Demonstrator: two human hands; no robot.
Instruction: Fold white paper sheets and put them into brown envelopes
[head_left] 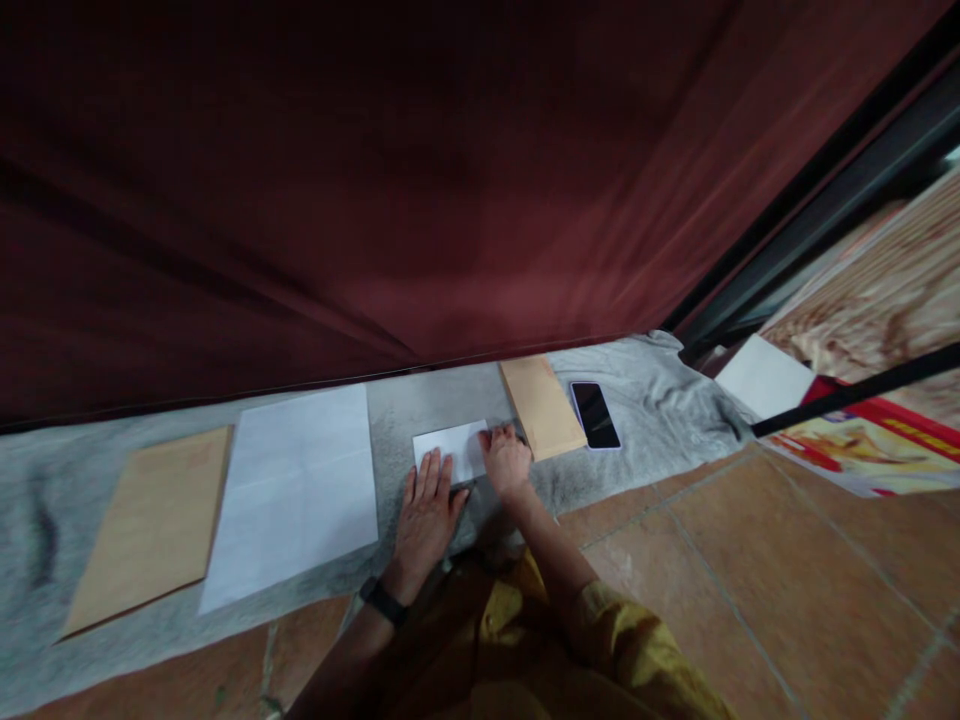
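A small folded white paper (456,447) lies on a grey cloth (97,655) spread over the floor. My left hand (426,518) rests flat on the paper's near left edge, fingers stretched out. My right hand (507,461) presses down on the paper's right end with its fingers curled. Just right of that hand lies a small brown envelope (543,405), and beside it a black phone (595,414). To the left lie a large white sheet (294,490) and a large brown envelope (152,524).
A dark red curtain (375,180) hangs over the far edge of the cloth. Terracotta floor tiles (750,580) fill the near right. At the right are a white sheet (763,377), a colourful printed poster (870,445) and a black bar (855,393).
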